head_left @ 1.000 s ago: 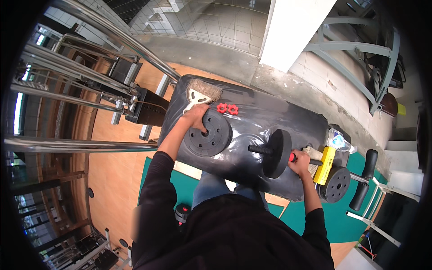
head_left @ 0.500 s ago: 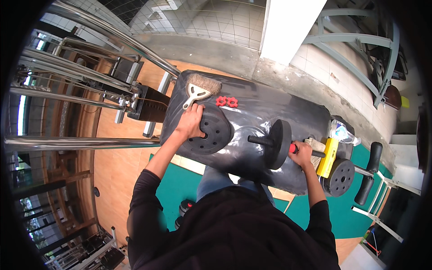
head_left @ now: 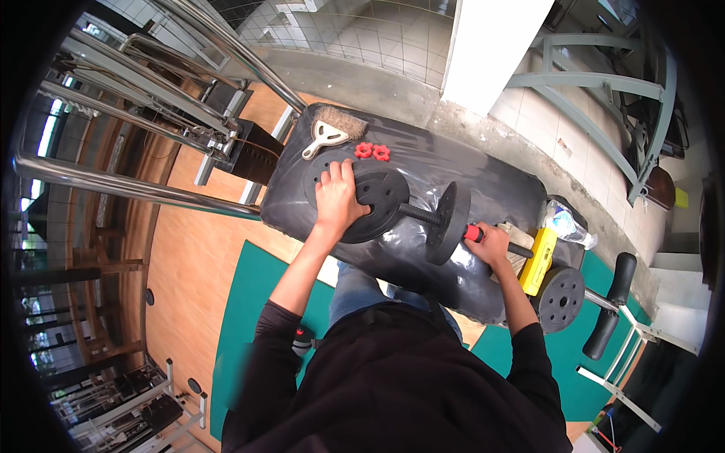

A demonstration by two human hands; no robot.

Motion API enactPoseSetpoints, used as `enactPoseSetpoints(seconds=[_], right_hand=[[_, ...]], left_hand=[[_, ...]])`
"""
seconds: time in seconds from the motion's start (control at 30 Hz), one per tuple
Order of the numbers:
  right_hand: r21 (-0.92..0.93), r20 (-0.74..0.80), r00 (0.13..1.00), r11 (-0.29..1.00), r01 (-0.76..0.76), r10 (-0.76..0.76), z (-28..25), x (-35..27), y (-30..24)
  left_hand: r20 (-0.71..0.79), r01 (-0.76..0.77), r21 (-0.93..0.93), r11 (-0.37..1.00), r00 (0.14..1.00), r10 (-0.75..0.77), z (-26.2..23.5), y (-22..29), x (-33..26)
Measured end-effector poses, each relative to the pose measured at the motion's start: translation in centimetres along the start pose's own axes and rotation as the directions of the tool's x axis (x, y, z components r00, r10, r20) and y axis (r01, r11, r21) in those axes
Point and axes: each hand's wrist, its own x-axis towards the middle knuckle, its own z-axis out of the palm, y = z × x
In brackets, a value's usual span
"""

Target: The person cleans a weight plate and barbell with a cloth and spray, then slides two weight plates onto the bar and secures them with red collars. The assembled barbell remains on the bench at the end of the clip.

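A black weight plate is gripped in my left hand, its centre hole close to the threaded end of a dumbbell bar. I cannot tell whether the bar's tip is inside the hole. Wrapped around the bar's red grip is my right hand. A second plate sits on the bar between my hands. Partly hidden under the held plate, another plate lies on the black padded bench. Two red star-shaped collar nuts and a brush with a white handle lie beyond my left hand.
At the bench's right end are a yellow box, a clear plastic bottle, a pale cloth-like item and another black plate. Steel bars of a gym machine reach in from the left. A green mat covers part of the floor.
My left hand has lifted a plate off the bench and carried it right, against the bar's threaded end. My right hand and the dumbbell have shifted slightly left.
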Motion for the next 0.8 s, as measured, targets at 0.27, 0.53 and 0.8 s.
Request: enactPoseSetpoints(seconds=[0.27,0.53,0.8], right_hand=[[0.014,0.021,1.000,1.000,-0.005,0.004,-0.4,0.1,-0.4],[0.024,0.003,0.999,0.998,0.052,-0.053,-0.2,0.1,0.0],[-0.116,0.051,0.978,0.972,0.205,-0.200,-0.8,-0.1,-0.2]], left_hand=[[-0.013,0.014,-0.150,0.989,1.000,-0.016,3.6,3.6,-0.2],[0.081,-0.011,-0.656,0.755,0.993,0.085,2.6,0.3,0.8],[-0.101,0.080,-0.599,0.796,0.979,-0.175,4.0,2.9,-2.0]])
